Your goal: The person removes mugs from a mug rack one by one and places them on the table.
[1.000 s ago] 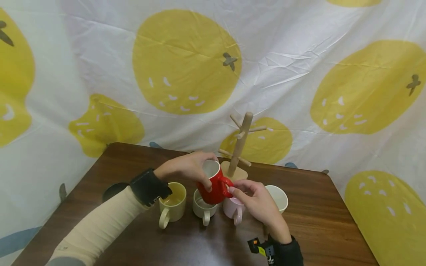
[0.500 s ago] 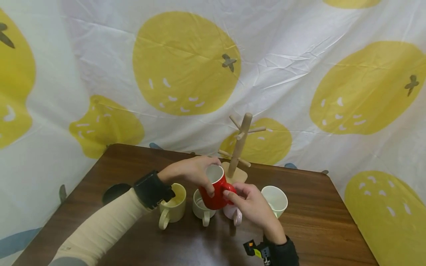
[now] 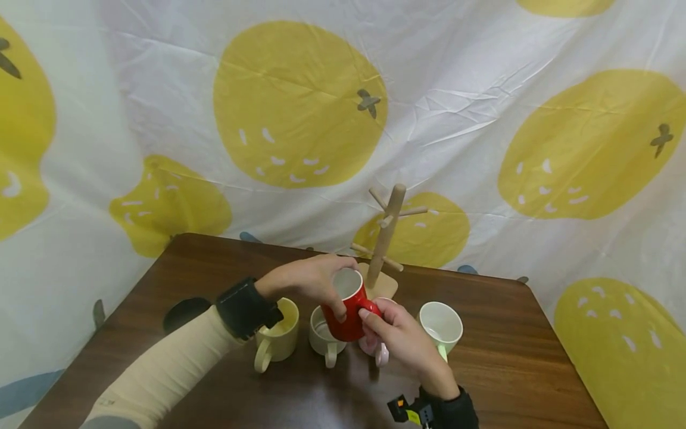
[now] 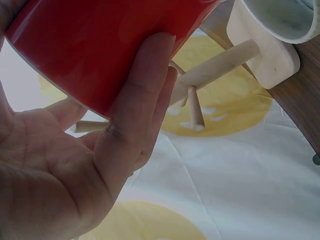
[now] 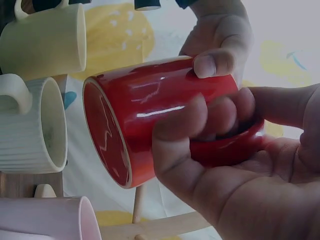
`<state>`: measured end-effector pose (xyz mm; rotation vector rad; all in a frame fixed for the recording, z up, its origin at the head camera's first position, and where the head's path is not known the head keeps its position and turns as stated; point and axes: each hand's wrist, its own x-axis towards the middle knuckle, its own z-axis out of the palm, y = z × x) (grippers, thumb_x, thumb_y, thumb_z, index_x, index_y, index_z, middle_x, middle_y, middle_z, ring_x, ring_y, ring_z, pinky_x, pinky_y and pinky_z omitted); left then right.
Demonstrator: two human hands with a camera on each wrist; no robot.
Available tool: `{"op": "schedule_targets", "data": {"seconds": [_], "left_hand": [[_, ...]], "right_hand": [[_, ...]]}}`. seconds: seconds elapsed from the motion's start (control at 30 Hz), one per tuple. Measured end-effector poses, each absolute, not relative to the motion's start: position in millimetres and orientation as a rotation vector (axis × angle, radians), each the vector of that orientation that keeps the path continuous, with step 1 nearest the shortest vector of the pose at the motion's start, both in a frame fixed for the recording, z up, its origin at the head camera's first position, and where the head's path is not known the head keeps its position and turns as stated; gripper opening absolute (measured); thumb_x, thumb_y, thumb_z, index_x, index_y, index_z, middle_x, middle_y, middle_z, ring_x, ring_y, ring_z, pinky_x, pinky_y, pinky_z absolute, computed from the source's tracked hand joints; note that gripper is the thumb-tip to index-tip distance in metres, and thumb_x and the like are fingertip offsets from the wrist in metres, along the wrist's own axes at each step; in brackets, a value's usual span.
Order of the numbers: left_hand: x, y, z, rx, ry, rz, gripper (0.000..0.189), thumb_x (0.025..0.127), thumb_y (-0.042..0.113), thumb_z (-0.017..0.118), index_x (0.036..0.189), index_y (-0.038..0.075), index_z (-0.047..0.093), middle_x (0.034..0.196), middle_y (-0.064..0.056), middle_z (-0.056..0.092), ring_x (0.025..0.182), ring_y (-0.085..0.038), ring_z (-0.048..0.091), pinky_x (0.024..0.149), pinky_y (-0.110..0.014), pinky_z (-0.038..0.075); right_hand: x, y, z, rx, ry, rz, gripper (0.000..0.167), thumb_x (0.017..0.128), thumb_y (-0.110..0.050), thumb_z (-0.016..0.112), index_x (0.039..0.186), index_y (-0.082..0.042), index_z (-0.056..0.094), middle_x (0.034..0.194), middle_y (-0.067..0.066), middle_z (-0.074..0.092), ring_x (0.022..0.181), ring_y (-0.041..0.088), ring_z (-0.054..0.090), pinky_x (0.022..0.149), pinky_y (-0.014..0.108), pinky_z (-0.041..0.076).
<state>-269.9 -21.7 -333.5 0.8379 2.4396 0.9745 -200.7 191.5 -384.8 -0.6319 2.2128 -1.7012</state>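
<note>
A glossy red mug (image 3: 351,317) with a white inside is held up in front of the wooden mug tree (image 3: 383,241), slightly tilted. My left hand (image 3: 317,281) grips its body near the rim, thumb on the near side. On the other side, my right hand (image 3: 405,336) holds the red handle; in the right wrist view its fingers curl through the loop and hide much of it. Below the red mug stand a ribbed whitish mug (image 3: 322,341) and a pink mug (image 3: 370,347), the pink one largely covered by the right hand.
A yellow mug (image 3: 281,344) stands left of the ribbed one, and a white mug with a green handle (image 3: 442,325) stands at the right. A black round object (image 3: 185,313) lies by the left forearm. Behind the brown table (image 3: 514,357) hangs a lemon-print cloth (image 3: 450,53).
The red mug has come down a little and slightly toward me. My right hand has shifted left, its fingers closing further around the handle.
</note>
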Motion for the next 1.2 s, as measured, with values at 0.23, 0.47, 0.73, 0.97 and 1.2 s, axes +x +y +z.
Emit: {"op": "schedule_targets", "data": {"seconds": [0.23,0.47,0.73,0.97,1.2], "left_hand": [[-270.0,-22.9,-335.1,0.875,2.405,1.006,0.058,0.068,0.013,0.088,0.117,0.014,0.057,0.104,-0.001,0.064,0.094,-0.020,0.060,0.079,-0.033,0.055],[-266.7,-24.6,-337.5,0.841,2.415,1.019,0.071,0.069,0.017,0.090,0.129,0.014,0.052,0.111,-0.002,0.062,0.099,-0.021,0.058,0.081,-0.035,0.054],[-263.2,-27.4,-341.7,0.809,2.429,1.020,0.081,0.067,0.026,0.092,0.133,0.010,0.047,0.115,-0.003,0.061,0.101,-0.022,0.058,0.083,-0.034,0.053],[-264.2,-34.6,-349.0,0.817,2.453,1.004,0.067,0.066,0.019,0.093,0.120,0.006,0.056,0.108,-0.004,0.065,0.096,-0.020,0.059,0.084,-0.033,0.052],[-264.3,-39.6,-355.3,0.859,2.456,0.946,0.042,0.071,0.016,0.087,0.106,0.006,0.066,0.094,-0.003,0.067,0.086,-0.015,0.061,0.076,-0.027,0.052]], "right_hand": [[-196.9,189.6,-383.1,-0.549,2.192,-1.748,0.029,0.104,-0.020,0.051,0.098,0.009,0.051,0.073,0.006,0.046,0.068,0.019,0.046,0.065,0.029,0.043],[-191.6,187.7,-381.5,-0.503,2.093,-1.878,0.027,0.102,-0.012,0.049,0.102,0.014,0.045,0.069,0.002,0.041,0.063,0.016,0.040,0.060,0.025,0.037],[-190.0,191.8,-385.1,-0.520,2.085,-1.933,0.024,0.101,-0.010,0.049,0.106,0.014,0.048,0.069,0.002,0.040,0.063,0.015,0.039,0.060,0.025,0.037],[-186.8,199.7,-384.9,-0.529,2.038,-2.033,0.019,0.102,-0.009,0.047,0.086,0.001,0.047,0.065,0.002,0.031,0.062,0.014,0.034,0.060,0.026,0.032],[-183.3,208.7,-381.2,-0.475,2.057,-2.093,0.027,0.103,-0.011,0.047,0.076,-0.007,0.042,0.065,0.005,0.030,0.062,0.017,0.034,0.062,0.025,0.036]]}}
